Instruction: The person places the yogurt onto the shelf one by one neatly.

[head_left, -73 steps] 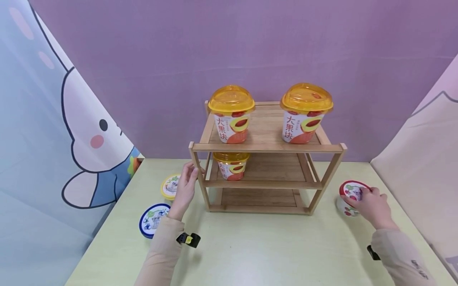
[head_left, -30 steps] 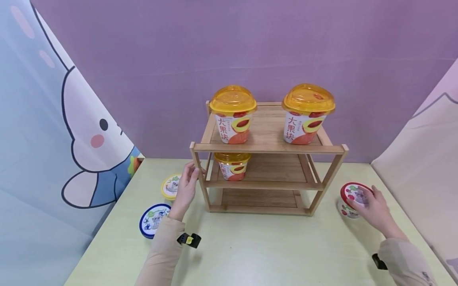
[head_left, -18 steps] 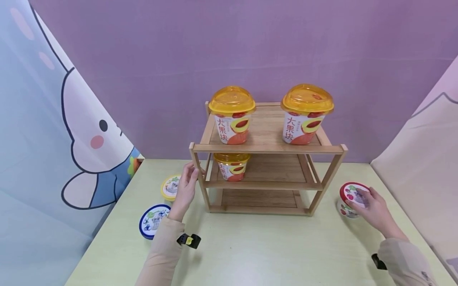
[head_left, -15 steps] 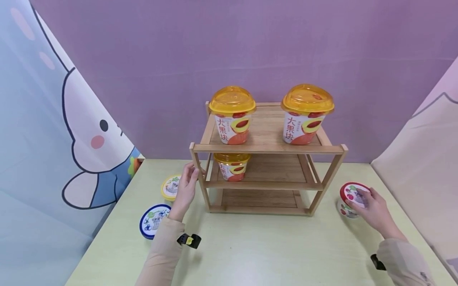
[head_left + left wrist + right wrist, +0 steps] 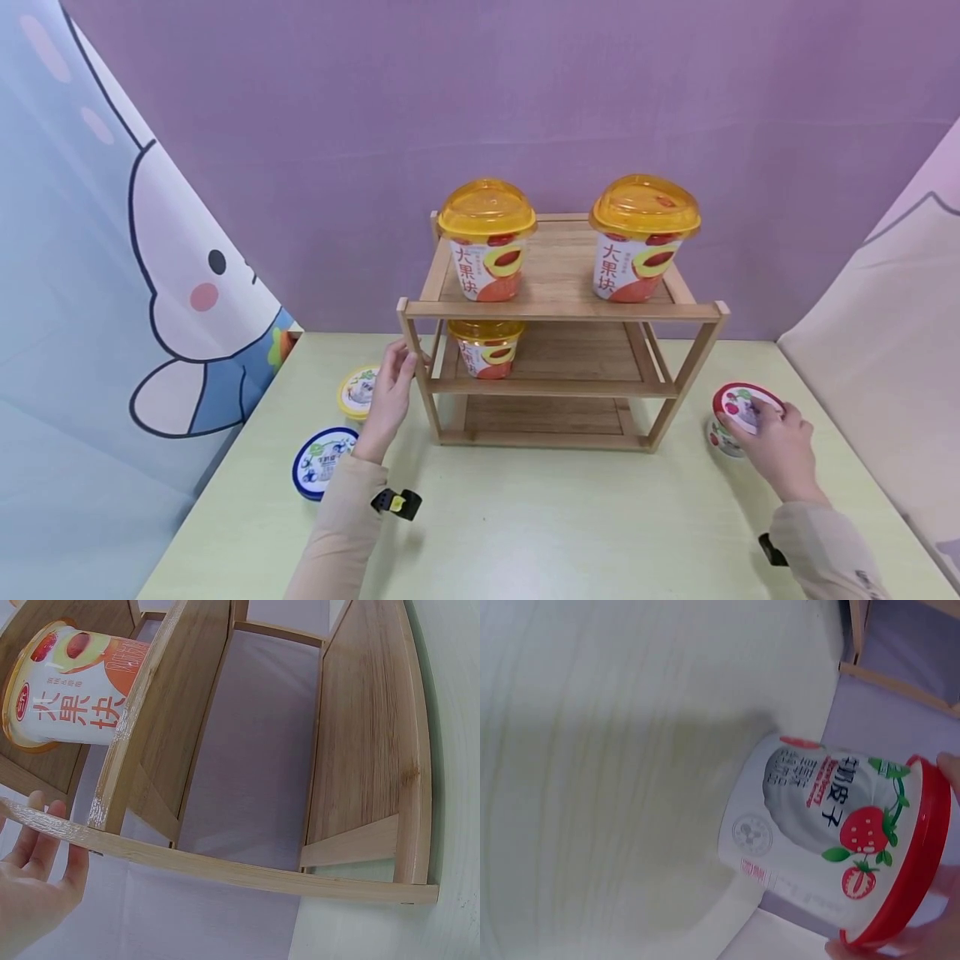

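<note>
At the table's right side, my right hand [image 5: 780, 446] grips a red-lidded strawberry yogurt cup [image 5: 726, 437] from above, around its lid. The right wrist view shows the white cup [image 5: 810, 832] from the side, upright on the table, with fingertips [image 5: 922, 937] at the rim of its red lid. My left hand [image 5: 390, 396] holds the front left post of the three-tier wooden rack [image 5: 555, 311]. In the left wrist view the fingers [image 5: 45, 851] of that hand bend around the post. Beside my left arm stand a yellow-lidded cup [image 5: 357, 392] and a blue-lidded cup [image 5: 322, 462], both partly hidden.
Two orange-lidded fruit yogurt cups [image 5: 487, 242] [image 5: 641, 242] stand on the rack's top tier. Another orange-lidded cup [image 5: 487, 350] is at the left of the middle tier. A purple cloth [image 5: 337, 167] hangs behind the pale table [image 5: 525, 517].
My right hand has shifted and turned slightly around the red lid. The strawberry cup has stayed in nearly the same spot but appears rotated. My left hand has not visibly moved.
</note>
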{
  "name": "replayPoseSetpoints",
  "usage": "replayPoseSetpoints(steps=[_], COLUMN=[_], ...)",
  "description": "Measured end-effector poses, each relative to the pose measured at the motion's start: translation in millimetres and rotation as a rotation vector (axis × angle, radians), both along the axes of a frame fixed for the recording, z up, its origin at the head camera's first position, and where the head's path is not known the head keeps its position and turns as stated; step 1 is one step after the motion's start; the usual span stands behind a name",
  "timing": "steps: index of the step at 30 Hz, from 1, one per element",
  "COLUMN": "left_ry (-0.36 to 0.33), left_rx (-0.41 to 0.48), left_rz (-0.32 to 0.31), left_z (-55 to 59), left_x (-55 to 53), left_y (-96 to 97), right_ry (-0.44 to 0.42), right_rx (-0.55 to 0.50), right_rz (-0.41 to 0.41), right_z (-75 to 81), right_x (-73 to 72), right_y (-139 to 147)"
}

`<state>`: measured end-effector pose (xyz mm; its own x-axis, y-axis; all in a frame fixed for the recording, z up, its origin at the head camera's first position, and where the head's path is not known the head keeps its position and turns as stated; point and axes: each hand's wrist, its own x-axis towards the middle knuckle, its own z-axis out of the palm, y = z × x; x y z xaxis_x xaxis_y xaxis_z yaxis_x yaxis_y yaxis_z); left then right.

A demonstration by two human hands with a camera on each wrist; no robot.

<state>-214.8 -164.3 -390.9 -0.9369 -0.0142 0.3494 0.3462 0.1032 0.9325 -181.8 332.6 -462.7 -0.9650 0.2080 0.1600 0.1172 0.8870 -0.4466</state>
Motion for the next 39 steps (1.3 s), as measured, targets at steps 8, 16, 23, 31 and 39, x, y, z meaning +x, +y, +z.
replayPoseSetpoints(steps=[8,16,23,31,39], left_ry=[-0.005,0.003,0.01,0.003,-0.005], left_rx=[0.003,-0.009,-0.02,-0.009,-0.012], left_rz=[-0.004,0.02,0.021,0.02,0.015], left_z=[0.9,0.7,0.2,-0.4,-0.7], left_x=[1.2,-0.1,-0.4,-1.0,-1.0], left_y=[0.4,0.8,0.6,-0.2,0.4], right_ry=[-0.046,-0.063,-0.068,-0.054,0.062], right_rx=[0.017,0.021,0.011,-0.009,-0.115], right_rz=[-0.1,-0.177,-0.239,-0.256,-0.219], right_z=[-0.3,0.1,-4.2,-5.8,-8.7], right_x=[-1.3,-4.1,-7.4,-9.0,-3.2], right_y=[-12,-19,-22,-22,-17])
